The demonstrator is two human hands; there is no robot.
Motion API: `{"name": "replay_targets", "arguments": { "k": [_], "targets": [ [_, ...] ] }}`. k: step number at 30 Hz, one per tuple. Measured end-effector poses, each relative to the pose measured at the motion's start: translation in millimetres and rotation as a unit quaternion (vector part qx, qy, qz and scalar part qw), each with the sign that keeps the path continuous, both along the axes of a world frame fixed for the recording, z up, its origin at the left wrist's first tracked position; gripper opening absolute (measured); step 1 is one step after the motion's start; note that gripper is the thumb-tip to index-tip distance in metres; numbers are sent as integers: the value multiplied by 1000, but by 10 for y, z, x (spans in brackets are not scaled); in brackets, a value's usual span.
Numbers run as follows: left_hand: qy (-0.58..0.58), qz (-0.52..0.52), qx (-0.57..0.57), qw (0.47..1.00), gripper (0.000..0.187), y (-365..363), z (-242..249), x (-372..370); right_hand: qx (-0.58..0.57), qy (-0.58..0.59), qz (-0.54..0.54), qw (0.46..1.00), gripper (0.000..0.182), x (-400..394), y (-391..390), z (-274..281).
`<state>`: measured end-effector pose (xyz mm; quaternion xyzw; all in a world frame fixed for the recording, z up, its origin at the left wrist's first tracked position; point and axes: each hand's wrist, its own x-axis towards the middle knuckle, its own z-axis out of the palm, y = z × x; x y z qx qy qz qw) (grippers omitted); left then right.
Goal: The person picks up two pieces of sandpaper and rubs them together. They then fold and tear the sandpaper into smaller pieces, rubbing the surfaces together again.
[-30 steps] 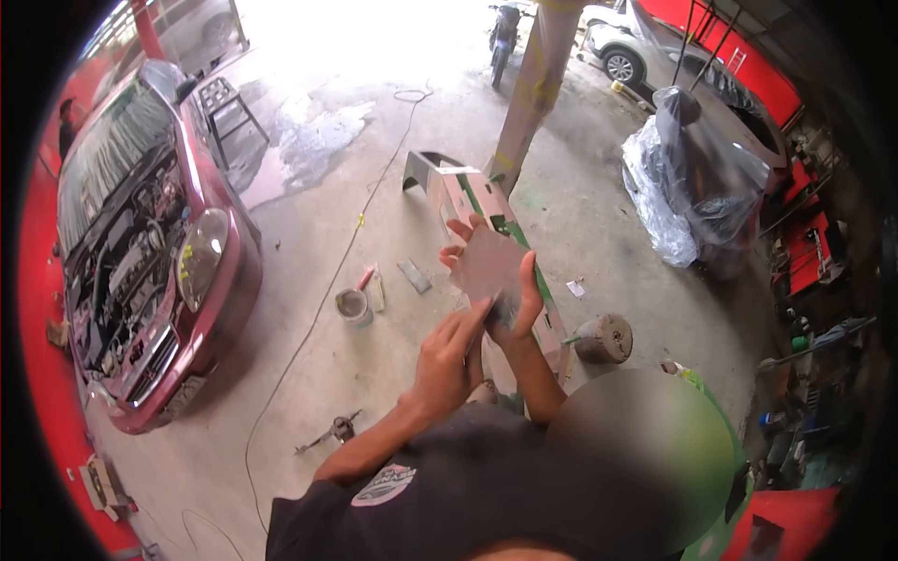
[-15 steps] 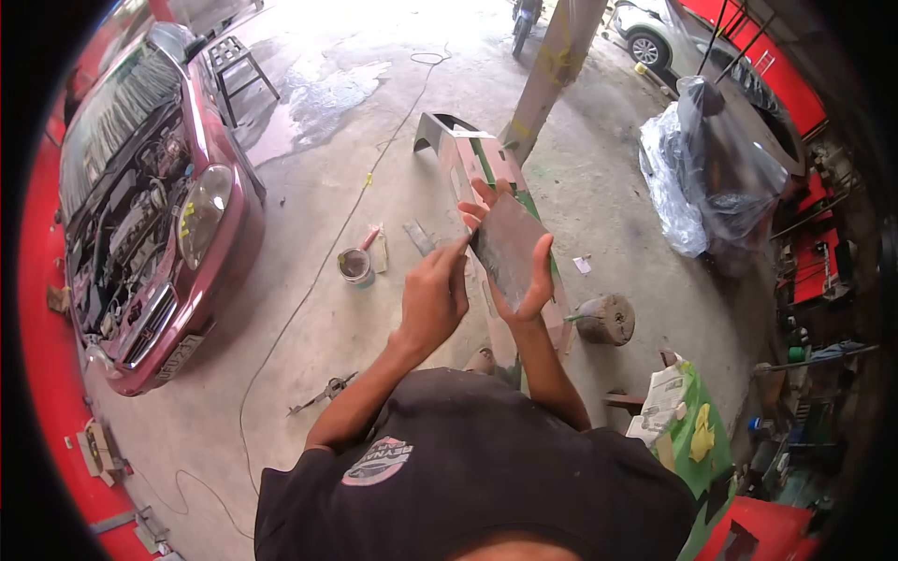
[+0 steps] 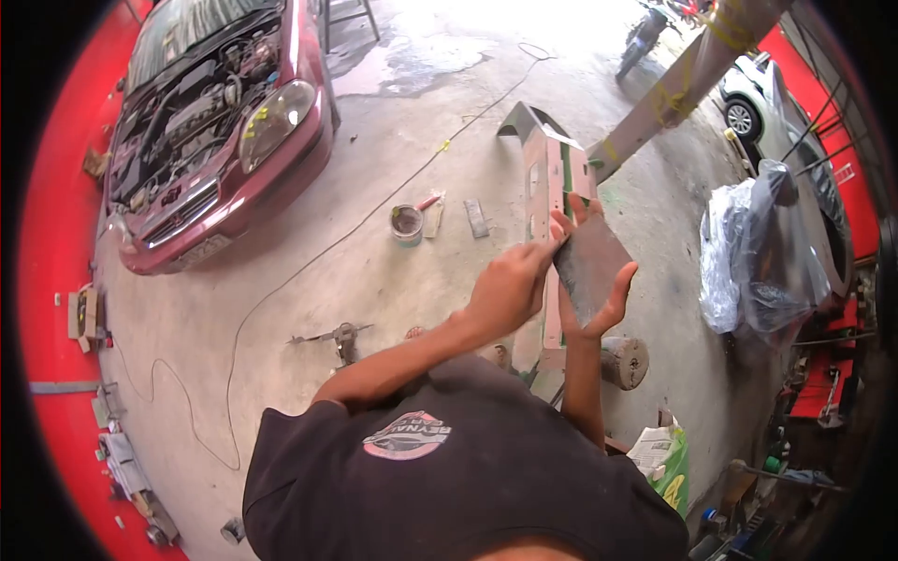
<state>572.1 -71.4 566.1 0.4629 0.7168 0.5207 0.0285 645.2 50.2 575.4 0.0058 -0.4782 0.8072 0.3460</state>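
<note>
A flat grey plate (image 3: 597, 266), smeared with brown, lies tilted across the palm of my right hand (image 3: 613, 304). The thumb stands along its right edge and the fingertips show beyond its top. My left hand (image 3: 510, 292) has its fingers pinched together at the plate's left corner. Whether they grip the plate itself or a thin tool against it, I cannot make out. Under and beyond the hands is a long car body panel (image 3: 540, 182) in patchy pink, grey and green, partly hidden by my hands and the plate.
Left on the floor stand a can (image 3: 407, 224), a red-handled tool (image 3: 428, 202) and a grey flat piece (image 3: 476, 218). A metal tool (image 3: 344, 338) lies nearer me, beside a long cable (image 3: 309, 266). Around are a maroon car (image 3: 215, 224), a post (image 3: 678, 89) and a round block (image 3: 625, 363).
My view has turned, so the car, can and panel sit further right in it. Both hands stay close together at the grey plate, with nearly the same hold.
</note>
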Motion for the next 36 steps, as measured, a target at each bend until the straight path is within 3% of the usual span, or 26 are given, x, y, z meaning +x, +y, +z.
{"name": "replay_targets", "arguments": {
  "k": [4,10,13,17,20,21,24,25,28,29,32,33,36],
  "targets": [
    [1,-42,64,997,48,-131,16,256,-19,-1,20,1000,100,-44,-12,-91],
    [-17,13,3,1000,55,-98,-232,25,-25,-20,50,998,104,-64,-240,-50],
    [12,-3,103,995,54,-290,-82,305,-51,-33,72,996,100,-146,-305,-52],
    [-70,56,64,994,51,-350,-260,-73,0,-90,54,995,99,-302,-577,10],
    [-19,85,138,987,49,-558,-104,122,-10,-50,131,990,99,-442,-537,-86],
    [-32,38,124,991,51,-639,-56,160,-71,-46,148,985,99,-507,-589,-44],
    [-53,88,122,987,53,-706,-83,-15,-20,-85,138,987,99,-603,-755,-2],
    [-102,107,82,986,55,-747,-129,-149,59,-90,127,986,99,-610,-825,0],
    [-49,167,78,982,55,-790,-191,-229,53,-46,172,983,99,-654,-932,-70],
    [-24,162,124,979,54,-862,-124,-143,1,-29,184,983,99,-686,-935,-114],
    [4,79,109,991,52,-895,-150,-47,-98,-61,169,979,98,-759,-987,-70],
    [-12,106,118,987,51,-899,-160,-128,-118,-61,163,978,96,-764,-1087,8],
    [-54,143,126,980,49,-925,-202,-368,19,-58,148,987,94,-755,-1175,-40]
  ]
}}
